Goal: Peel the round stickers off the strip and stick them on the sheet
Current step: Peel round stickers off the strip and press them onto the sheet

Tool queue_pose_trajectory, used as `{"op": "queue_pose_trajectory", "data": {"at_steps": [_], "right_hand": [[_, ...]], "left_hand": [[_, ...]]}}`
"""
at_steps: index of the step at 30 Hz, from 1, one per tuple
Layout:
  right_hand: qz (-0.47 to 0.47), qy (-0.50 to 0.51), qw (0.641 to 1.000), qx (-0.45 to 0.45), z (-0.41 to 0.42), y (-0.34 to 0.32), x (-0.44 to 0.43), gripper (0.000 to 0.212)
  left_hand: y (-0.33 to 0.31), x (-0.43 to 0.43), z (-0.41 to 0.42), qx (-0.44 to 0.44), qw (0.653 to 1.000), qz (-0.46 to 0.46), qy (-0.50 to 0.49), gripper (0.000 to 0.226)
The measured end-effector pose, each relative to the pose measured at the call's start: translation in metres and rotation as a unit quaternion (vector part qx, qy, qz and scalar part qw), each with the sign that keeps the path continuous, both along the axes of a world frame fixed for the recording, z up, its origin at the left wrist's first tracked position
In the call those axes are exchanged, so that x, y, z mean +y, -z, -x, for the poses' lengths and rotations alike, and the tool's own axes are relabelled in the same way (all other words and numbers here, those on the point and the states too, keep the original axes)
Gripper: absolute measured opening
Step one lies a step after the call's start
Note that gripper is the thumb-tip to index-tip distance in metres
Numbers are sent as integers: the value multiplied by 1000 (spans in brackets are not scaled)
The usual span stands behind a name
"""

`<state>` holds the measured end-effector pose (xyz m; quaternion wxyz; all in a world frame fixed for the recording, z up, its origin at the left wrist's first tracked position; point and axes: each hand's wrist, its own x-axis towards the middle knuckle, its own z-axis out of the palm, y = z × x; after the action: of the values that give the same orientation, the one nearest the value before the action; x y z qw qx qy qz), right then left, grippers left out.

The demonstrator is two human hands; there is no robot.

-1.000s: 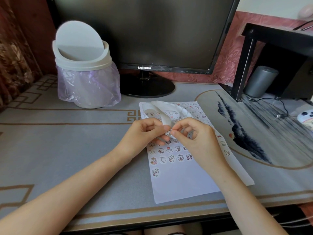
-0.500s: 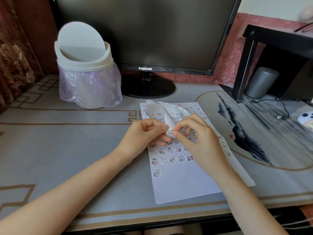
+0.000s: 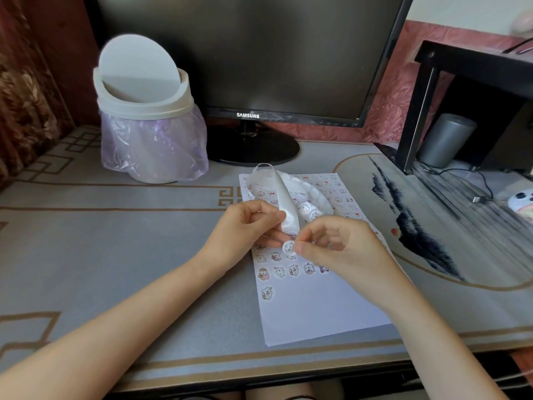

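Observation:
A white sheet (image 3: 314,316) lies on the desk, its upper part covered with rows of small round cartoon stickers. Above it my left hand (image 3: 245,229) pinches the curled white sticker strip (image 3: 284,197), which loops up and back over the sheet. My right hand (image 3: 334,246) pinches one round sticker (image 3: 288,247) between thumb and forefinger, just off the strip's lower end and a little above the sheet. The sheet's middle rows are hidden under both hands.
A white swing-lid bin (image 3: 144,111) with a purple liner stands at the back left. A black monitor (image 3: 245,53) on its round base stands behind the sheet. A black shelf (image 3: 473,67) and grey cylinder (image 3: 447,140) are at the right, with a cable.
My right hand has pulled a round sticker free of the strip and moved down and right, apart from my left hand. The strip has sprung up and curled higher.

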<state>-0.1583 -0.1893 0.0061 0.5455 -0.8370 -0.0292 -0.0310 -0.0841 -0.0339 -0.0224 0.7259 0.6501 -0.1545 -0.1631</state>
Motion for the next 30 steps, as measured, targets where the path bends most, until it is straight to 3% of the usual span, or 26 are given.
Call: {"op": "queue_pose_trajectory", "data": {"at_steps": [3,7,30], "right_hand": [[-20,-36,996,85,7,4,1,7],[-6,-17,994,108,11,12,5,6],[52,9,994,93,12,26,12,10]], "left_hand": [[2,0,0,-3,1000,-10,4,11],[4,0,-2,-7,1000,-26,8,10],[5,1,-3,-7,999,-42,19,9]]}}
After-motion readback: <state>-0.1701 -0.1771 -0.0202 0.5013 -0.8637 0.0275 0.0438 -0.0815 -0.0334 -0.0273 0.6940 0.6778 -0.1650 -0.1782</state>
